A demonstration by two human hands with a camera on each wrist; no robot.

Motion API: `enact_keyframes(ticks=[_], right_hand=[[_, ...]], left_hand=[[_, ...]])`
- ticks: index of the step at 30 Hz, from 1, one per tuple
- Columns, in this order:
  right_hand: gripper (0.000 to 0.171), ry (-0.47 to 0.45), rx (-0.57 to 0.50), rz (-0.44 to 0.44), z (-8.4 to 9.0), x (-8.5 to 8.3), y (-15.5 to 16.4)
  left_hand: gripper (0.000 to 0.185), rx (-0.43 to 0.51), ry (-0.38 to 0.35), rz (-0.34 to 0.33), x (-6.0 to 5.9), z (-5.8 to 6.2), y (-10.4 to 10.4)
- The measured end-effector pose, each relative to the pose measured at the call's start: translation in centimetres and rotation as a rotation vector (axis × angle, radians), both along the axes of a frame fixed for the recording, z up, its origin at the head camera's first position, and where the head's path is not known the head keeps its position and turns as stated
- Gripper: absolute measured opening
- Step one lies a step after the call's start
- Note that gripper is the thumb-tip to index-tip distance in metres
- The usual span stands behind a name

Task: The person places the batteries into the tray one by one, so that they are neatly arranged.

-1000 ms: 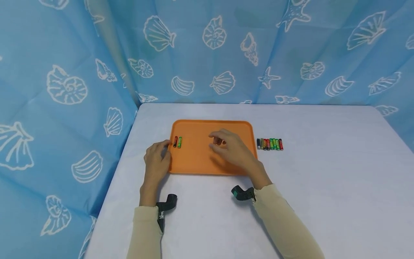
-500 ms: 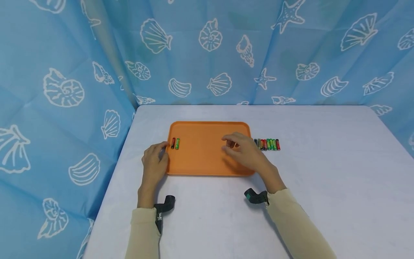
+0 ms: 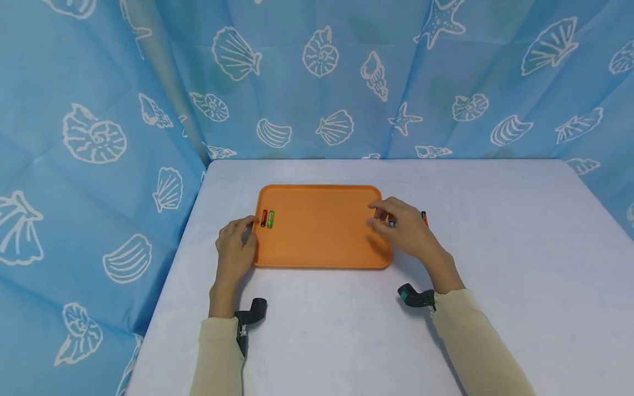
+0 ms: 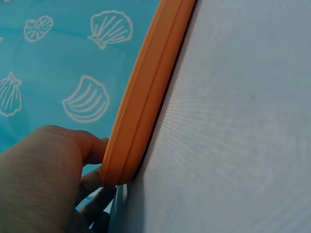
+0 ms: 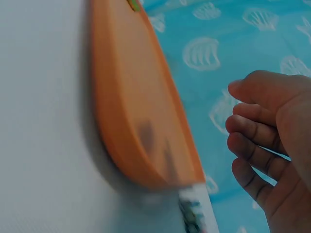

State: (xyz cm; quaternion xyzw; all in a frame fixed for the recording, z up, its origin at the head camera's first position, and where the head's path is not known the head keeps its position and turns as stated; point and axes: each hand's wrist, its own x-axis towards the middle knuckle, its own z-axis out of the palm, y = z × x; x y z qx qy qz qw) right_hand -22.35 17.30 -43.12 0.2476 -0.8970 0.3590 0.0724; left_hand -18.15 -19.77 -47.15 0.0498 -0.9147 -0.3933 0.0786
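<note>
On the orange tray lie two small batteries, a red-and-black battery and a green battery, side by side near the left rim. My left hand rests against the tray's left rim, thumb and fingers loosely bent and touching its edge. Just past the right rim, my right hand hovers over a row of batteries on the table and hides most of them. Its fingers are loosely curved, thumb apart, with nothing between them in the right wrist view.
A white cloth covers the table. Behind and to the left hangs a blue curtain with white shell prints. Each wrist carries a black camera mount, one below the left hand and one below the right.
My right hand has moved right, from above the tray to over the row of batteries. My left hand has stayed at the tray's left rim. The two batteries on the tray have not moved.
</note>
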Motion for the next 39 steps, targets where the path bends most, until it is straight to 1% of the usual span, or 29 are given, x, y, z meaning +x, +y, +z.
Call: enact_keyframes(ticks=[5, 9, 14, 17, 19, 21, 26, 27, 31, 33, 39], right_hand=[[0.035, 0.036, 0.019, -0.091, -0.2, -0.4, 2.9], [0.035, 0.011, 0.053, -0.13, -0.3, -0.6, 5.0], [0.036, -0.007, 0.063, -0.196, 0.1, -0.9, 7.9], [0.038, -0.062, 0.069, -0.23, 0.1, -1.0, 9.3], [0.04, -0.112, 0.069, -0.239, -0.2, -1.0, 10.0], [0.04, -0.137, 0.067, -0.227, -0.5, -1.1, 10.6], [0.039, -0.144, 0.045, -0.205, -1.4, -1.4, 11.7], [0.039, -0.157, 0.041, -0.205, -1.6, -1.5, 11.8], [0.042, -0.217, 0.069, -0.207, -2.1, -1.7, 11.9], [0.043, -0.245, 0.091, -0.216, -2.4, -1.8, 11.9], [0.046, -0.261, 0.136, -0.196, -3.2, -1.7, 11.9]], left_hand=[[0.041, 0.004, -0.008, -0.003, 0.0, 0.1, 0.0], [0.041, 0.005, 0.003, 0.0, 0.0, 0.1, 0.1], [0.041, 0.017, 0.003, -0.011, -0.1, -0.1, 0.4], [0.041, 0.016, 0.005, -0.012, 0.0, -0.1, 0.3], [0.04, 0.013, 0.009, -0.007, 0.1, 0.0, 0.2], [0.041, 0.014, 0.012, -0.004, 0.2, 0.0, 0.1], [0.041, 0.014, 0.01, -0.01, 0.2, 0.0, -0.1], [0.041, 0.013, 0.011, -0.008, 0.2, 0.0, -0.1], [0.041, 0.011, 0.011, 0.01, 0.3, -0.1, -0.1], [0.041, 0.013, 0.014, 0.006, 0.2, -0.1, -0.1], [0.04, 0.001, 0.024, -0.011, 0.1, -0.1, -0.1]])
